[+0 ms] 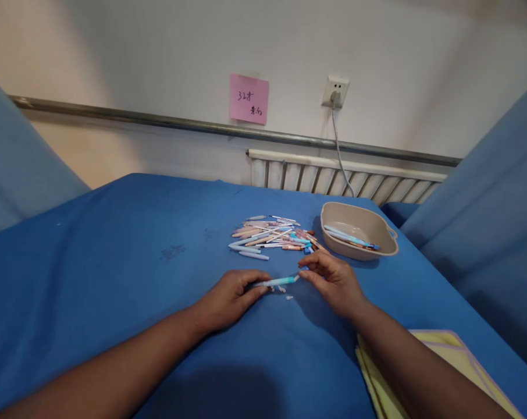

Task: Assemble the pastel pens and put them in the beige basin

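table cover (pixel 115 262): matt blue cloth | bowl (pixel 379 251): smooth beige plastic | pens (pixel 272 235): plastic

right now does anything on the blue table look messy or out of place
Small white bits lie loose on the blue cloth under the light blue pen both hands hold. The pen pile sits jumbled beside the beige tray.

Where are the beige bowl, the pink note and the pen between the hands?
beige bowl (pixel 379 251): head view, on its near rim.
pink note (pixel 248 99): head view, on the middle of the paper.
pen (pixel 277 282): head view, on the middle of its light-blue barrel.
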Demonstrator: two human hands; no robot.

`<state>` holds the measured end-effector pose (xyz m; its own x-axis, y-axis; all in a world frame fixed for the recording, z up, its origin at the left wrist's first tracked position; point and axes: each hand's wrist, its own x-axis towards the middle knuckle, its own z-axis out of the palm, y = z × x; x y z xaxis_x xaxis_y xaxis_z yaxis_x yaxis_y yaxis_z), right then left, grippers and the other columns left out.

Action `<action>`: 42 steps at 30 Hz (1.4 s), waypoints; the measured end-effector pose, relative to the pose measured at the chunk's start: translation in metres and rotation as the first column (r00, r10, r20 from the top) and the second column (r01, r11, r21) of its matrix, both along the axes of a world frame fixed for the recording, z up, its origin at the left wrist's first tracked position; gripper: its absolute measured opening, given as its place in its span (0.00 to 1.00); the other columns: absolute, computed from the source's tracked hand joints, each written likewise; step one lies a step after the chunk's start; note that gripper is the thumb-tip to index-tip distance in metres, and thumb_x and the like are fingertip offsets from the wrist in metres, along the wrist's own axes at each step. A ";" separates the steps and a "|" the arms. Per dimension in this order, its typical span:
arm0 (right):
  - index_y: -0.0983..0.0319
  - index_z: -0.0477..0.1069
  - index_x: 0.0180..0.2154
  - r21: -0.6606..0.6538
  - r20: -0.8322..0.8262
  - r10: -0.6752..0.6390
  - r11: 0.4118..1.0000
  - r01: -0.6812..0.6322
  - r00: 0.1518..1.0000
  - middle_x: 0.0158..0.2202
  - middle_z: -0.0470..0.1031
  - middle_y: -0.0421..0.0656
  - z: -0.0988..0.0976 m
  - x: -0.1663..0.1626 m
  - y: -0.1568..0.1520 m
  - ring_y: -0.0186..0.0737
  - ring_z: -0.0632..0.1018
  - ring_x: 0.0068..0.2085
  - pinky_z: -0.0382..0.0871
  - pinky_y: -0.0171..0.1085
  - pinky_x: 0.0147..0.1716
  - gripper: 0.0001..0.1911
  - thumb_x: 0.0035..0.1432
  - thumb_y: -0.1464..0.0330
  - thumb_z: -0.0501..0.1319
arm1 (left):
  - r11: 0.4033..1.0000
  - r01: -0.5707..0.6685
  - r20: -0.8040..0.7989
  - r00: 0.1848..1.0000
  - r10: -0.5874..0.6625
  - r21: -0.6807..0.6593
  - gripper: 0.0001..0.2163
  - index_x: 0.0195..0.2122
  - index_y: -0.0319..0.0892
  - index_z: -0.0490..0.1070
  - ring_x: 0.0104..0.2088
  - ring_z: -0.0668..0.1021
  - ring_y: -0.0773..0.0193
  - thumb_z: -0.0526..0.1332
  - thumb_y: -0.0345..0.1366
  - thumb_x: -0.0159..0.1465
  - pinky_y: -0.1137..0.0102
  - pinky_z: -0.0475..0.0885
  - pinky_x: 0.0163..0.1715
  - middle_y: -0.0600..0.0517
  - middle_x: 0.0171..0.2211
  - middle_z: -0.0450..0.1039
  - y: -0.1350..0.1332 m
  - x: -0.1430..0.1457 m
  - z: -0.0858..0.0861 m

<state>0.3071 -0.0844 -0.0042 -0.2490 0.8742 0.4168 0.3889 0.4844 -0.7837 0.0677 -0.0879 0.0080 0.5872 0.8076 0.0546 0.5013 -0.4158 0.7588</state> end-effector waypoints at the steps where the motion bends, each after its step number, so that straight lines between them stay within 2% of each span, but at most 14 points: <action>1: 0.60 0.72 0.37 -0.023 -0.039 -0.008 1.000 0.007 0.999 0.28 0.69 0.39 -0.001 -0.001 0.000 0.33 0.70 0.28 0.65 0.32 0.27 0.08 0.55 0.65 0.61 | 1.000 0.001 0.013 1.000 -0.001 -0.014 0.13 0.45 0.45 0.72 0.39 0.75 0.63 0.51 0.40 0.66 0.71 0.68 0.42 0.53 0.40 0.76 0.000 0.000 0.001; 6: 0.60 0.72 0.35 -0.014 -0.154 -0.023 1.000 0.021 0.988 0.29 0.69 0.40 -0.002 -0.005 -0.001 0.33 0.70 0.29 0.66 0.32 0.29 0.07 0.54 0.65 0.62 | 0.998 0.015 0.055 0.998 -0.011 -0.066 0.13 0.45 0.44 0.72 0.38 0.74 0.63 0.52 0.41 0.66 0.71 0.68 0.41 0.53 0.39 0.75 -0.002 0.001 0.004; 9: 0.60 0.71 0.35 0.002 -0.193 -0.032 0.999 0.033 0.981 0.29 0.70 0.40 -0.001 -0.007 -0.004 0.33 0.71 0.29 0.67 0.33 0.30 0.06 0.54 0.66 0.63 | 0.988 0.009 0.112 0.994 0.009 -0.153 0.12 0.43 0.43 0.72 0.34 0.74 0.66 0.53 0.41 0.65 0.73 0.68 0.37 0.53 0.35 0.74 -0.003 0.002 0.002; 13: 0.60 0.69 0.34 0.009 -0.156 -0.040 0.999 0.042 0.987 0.29 0.72 0.40 0.003 -0.008 -0.009 0.34 0.72 0.30 0.68 0.34 0.31 0.08 0.52 0.65 0.64 | 0.951 0.033 0.202 0.979 0.031 -0.308 0.13 0.42 0.40 0.71 0.30 0.73 0.68 0.55 0.42 0.64 0.73 0.69 0.32 0.52 0.35 0.74 -0.004 0.002 -0.001; 16: 0.60 0.68 0.31 -0.003 -0.129 -0.081 0.997 0.081 0.988 0.25 0.70 0.38 0.004 -0.008 -0.011 0.33 0.71 0.27 0.66 0.33 0.28 0.10 0.50 0.63 0.65 | 0.923 0.031 0.235 0.970 0.066 -0.384 0.14 0.44 0.39 0.71 0.29 0.73 0.69 0.57 0.42 0.63 0.73 0.69 0.30 0.51 0.35 0.74 -0.005 0.003 0.000; 19: 0.60 0.67 0.28 -0.072 -0.165 -0.104 0.993 0.093 0.981 0.21 0.67 0.36 0.003 -0.010 -0.009 0.32 0.68 0.23 0.63 0.32 0.24 0.12 0.49 0.61 0.66 | 0.900 0.011 0.248 0.963 0.108 -0.436 0.14 0.44 0.39 0.71 0.27 0.72 0.70 0.59 0.42 0.61 0.74 0.68 0.27 0.50 0.34 0.75 -0.006 0.004 0.002; 25: 0.60 0.62 0.26 -0.267 -0.357 -0.101 0.964 0.002 0.928 0.16 0.65 0.32 0.000 -0.016 -0.006 0.30 0.67 0.17 0.60 0.31 0.18 0.17 0.45 0.58 0.67 | 0.859 0.006 0.262 0.953 0.150 -0.513 0.16 0.44 0.37 0.70 0.24 0.72 0.71 0.59 0.42 0.60 0.76 0.64 0.22 0.49 0.34 0.75 -0.006 0.006 0.004; 31: 0.61 0.62 0.25 -0.309 -0.433 -0.161 0.951 0.022 0.887 0.15 0.66 0.32 0.001 -0.022 -0.008 0.29 0.67 0.17 0.60 0.29 0.17 0.17 0.45 0.60 0.68 | 0.850 -0.003 0.257 0.953 0.163 -0.527 0.15 0.43 0.37 0.70 0.23 0.71 0.71 0.59 0.43 0.60 0.76 0.64 0.21 0.49 0.33 0.75 -0.007 0.008 0.003; 35: 0.61 0.62 0.24 -0.345 -0.446 -0.176 0.938 0.013 0.878 0.15 0.66 0.33 -0.001 -0.023 -0.006 0.28 0.67 0.17 0.59 0.29 0.17 0.18 0.45 0.59 0.68 | 0.904 -0.030 0.232 0.962 0.142 -0.427 0.13 0.42 0.39 0.70 0.27 0.71 0.70 0.58 0.41 0.61 0.74 0.67 0.28 0.51 0.33 0.73 -0.008 0.010 0.003; 38: 0.61 0.61 0.23 -0.368 -0.450 -0.167 0.930 -0.012 0.877 0.15 0.65 0.33 -0.003 -0.023 -0.004 0.28 0.66 0.17 0.58 0.29 0.17 0.19 0.45 0.56 0.67 | 0.930 -0.032 0.205 0.972 0.114 -0.366 0.12 0.41 0.39 0.71 0.28 0.71 0.69 0.58 0.40 0.62 0.73 0.68 0.29 0.52 0.32 0.72 -0.009 0.011 0.003; 42: 0.62 0.64 0.28 -0.396 -0.418 -0.099 0.915 -0.083 0.903 0.18 0.66 0.33 -0.003 -0.023 -0.007 0.28 0.67 0.18 0.60 0.29 0.18 0.19 0.46 0.54 0.66 | 0.917 -0.013 0.218 0.970 0.109 -0.399 0.12 0.41 0.39 0.70 0.27 0.71 0.69 0.58 0.41 0.61 0.74 0.68 0.28 0.53 0.32 0.72 -0.009 0.012 0.004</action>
